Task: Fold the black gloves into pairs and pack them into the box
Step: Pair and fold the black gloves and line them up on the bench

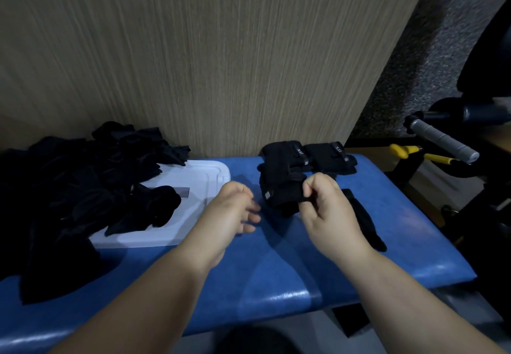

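Head view, looking down on the blue padded table (pixel 276 270); we log things from largest to smallest.

Loose pile (pixel 69 188) of unfolded black gloves: heaped over the left end of the table and spilling onto the white tray; by far the greater share of the work, as we judge it.

White tray (pixel 204 176): shallow, flat, half buried under the pile; we cannot tell whether it is the box's lid or the box itself; no other box is in sight, and nothing we see is packed.

Right hand (pixel 331 210): fingers curled, thumb and forefinger pinching the edge of the bundle at centre right.

Left hand (pixel 229 210): just left of the bundle, apart from it; fingers loosely curled, holding nothing.

Folded pairs (pixel 329 157): at least two tidy bundles side by side at the far edge of the table against the wall panel, small labels showing; done, we reckon, but not boxed.

Bundle (pixel 279 193): rolled or folded black gloves in front of the folded pairs, touching the nearer one; probably a pair being finished.

Lone glove (pixel 365 221): flat on the table beneath the right wrist; unpaired.

Our reading: early in the task; a few pairs folded, most gloves untouched, packing not begun.
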The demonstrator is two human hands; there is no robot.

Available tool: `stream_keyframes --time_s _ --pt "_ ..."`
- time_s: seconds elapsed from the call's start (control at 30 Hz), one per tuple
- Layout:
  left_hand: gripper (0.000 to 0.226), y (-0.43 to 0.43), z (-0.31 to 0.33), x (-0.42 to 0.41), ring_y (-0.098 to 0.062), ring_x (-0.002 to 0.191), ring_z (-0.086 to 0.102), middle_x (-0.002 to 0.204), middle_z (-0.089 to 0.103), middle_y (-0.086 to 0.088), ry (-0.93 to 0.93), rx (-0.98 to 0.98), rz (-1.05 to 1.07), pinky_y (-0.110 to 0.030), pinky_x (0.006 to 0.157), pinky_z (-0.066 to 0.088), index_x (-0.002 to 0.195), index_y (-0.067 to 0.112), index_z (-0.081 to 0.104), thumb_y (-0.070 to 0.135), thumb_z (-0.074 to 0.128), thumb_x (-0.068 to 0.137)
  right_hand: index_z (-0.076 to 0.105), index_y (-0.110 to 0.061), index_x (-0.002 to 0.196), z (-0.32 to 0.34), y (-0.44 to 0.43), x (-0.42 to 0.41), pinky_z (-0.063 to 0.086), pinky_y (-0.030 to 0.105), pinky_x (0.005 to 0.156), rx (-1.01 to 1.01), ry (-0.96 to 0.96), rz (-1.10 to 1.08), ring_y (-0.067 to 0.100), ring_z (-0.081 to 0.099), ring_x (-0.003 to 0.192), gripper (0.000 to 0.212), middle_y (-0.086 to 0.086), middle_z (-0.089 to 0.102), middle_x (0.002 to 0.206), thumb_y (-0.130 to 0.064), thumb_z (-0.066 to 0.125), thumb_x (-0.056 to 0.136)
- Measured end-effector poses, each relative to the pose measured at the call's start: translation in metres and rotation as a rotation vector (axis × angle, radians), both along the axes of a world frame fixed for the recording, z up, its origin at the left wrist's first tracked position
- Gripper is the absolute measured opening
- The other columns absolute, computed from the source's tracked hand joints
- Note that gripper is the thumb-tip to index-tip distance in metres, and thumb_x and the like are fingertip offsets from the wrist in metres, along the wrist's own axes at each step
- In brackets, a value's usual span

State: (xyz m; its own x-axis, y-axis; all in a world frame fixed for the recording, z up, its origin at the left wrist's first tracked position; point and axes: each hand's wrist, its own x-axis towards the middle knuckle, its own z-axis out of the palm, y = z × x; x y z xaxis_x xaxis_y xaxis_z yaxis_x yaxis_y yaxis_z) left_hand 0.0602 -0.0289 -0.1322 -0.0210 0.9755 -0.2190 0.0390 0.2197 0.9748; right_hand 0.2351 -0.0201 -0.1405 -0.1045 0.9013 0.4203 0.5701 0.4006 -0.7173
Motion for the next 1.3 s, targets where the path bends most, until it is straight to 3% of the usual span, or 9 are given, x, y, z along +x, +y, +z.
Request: stream_keyframes --time_s 0.13,0.23,0.43,0.57,0.67,0.77,0.93,1.13,1.3 --pt "0.059 0.0 -0.005 -0.002 -0.018 0.077 0.068 0.084 0.071 -0.002 -0.038 -0.061 -0.096 -0.031 0.072 0.053 0.105 0.012 0.062 0.065 0.044 0.086 0.037 -0.031 0.076 0.001 -0.004 0.0 0.034 0.024 0.056 -0.016 -0.141 0.119 0.008 0.041 0.062 0.038 -0.011 0.044 0.071 0.006 0.048 0.081" --pt "0.08 -0.002 -0.006 -0.001 -0.019 0.084 0.071 0.091 0.074 -0.004 -0.061 -0.097 -0.119 -0.036 0.083 0.057 0.109 0.013 0.066 0.078 0.051 0.065 0.038 -0.032 0.077 0.0 -0.008 -0.003 0.037 0.023 0.061 0.035 -0.243 0.196 0.009 0.046 0.071 0.038 -0.012 0.049 0.073 0.005 0.045 0.076" --pt "0.044 0.001 -0.001 -0.003 -0.02 0.095 0.07 0.099 0.074 -0.005 -0.319 -0.173 0.06 -0.037 0.088 0.054 0.108 0.012 0.069 0.049 0.054 0.091 0.062 -0.024 0.078 -0.007 -0.006 -0.006 0.036 0.006 0.086 0.243 -0.305 0.274 -0.012 0.046 0.096 0.034 -0.02 0.057 0.093 0.004 0.044 0.069" --pt "0.028 0.001 0.002 -0.003 -0.019 0.082 0.068 0.096 0.072 -0.009 -0.485 -0.171 0.208 -0.034 0.077 0.054 0.115 0.006 0.063 0.023 0.057 0.094 0.061 -0.027 0.092 -0.007 -0.006 -0.007 0.037 0.007 0.091 0.304 -0.292 0.256 -0.004 0.05 0.098 0.043 -0.015 0.062 0.102 0.006 0.052 0.066" --pt "0.027 0.004 0.004 -0.003 -0.023 0.088 0.068 0.102 0.071 -0.012 -0.614 -0.159 0.312 -0.039 0.083 0.054 0.118 0.005 0.06 0.016 0.054 0.095 0.052 -0.031 0.095 -0.004 -0.007 -0.007 0.037 0.005 0.078 0.291 -0.239 0.177 -0.009 0.047 0.086 0.046 -0.03 0.046 0.096 0.005 0.054 0.066" --pt "0.029 0.006 0.005 -0.005 -0.027 0.092 0.067 0.106 0.07 -0.016 -0.68 -0.108 0.367 -0.042 0.086 0.054 0.122 0.002 0.057 0.013 0.051 0.096 0.049 -0.032 0.086 -0.004 -0.005 -0.003 0.037 0.009 0.063 0.282 -0.208 0.123 0.0 0.046 0.072 0.042 -0.026 0.045 0.092 0.005 0.056 0.067" --pt "0.03 0.009 0.001 -0.006 -0.03 0.102 0.066 0.112 0.069 -0.016 -0.695 -0.068 0.346 -0.05 0.095 0.05 0.126 0.004 0.054 0.013 0.047 0.098 0.056 -0.031 0.079 -0.001 -0.009 -0.002 0.041 0.014 0.07 0.06 -0.108 0.247 0.01 0.052 0.084 0.014 -0.014 0.049 0.094 -0.028 0.064 0.068" --pt "0.029 0.005 -0.001 -0.002 -0.027 0.104 0.067 0.108 0.072 -0.01 -0.695 -0.114 0.18 -0.045 0.096 0.05 0.123 0.01 0.059 0.016 0.05 0.096 0.066 -0.031 0.09 -0.001 -0.002 -0.003 0.05 0.038 0.093 -0.45 0.413 0.122 0.009 0.065 0.094 0.032 -0.004 0.069 0.099 -0.059 0.06 0.076" --pt "0.036 0.001 -0.006 0.004 -0.027 0.104 0.067 0.111 0.07 -0.013 -0.679 -0.161 0.024 -0.04 0.086 0.055 0.125 0.008 0.058 0.027 0.052 0.096 0.068 -0.001 0.102 0.003 -0.004 -0.008 0.056 0.028 0.079 -0.655 0.548 0.158 0.024 0.07 0.098 0.021 0.01 0.074 0.1 -0.018 0.056 0.096"
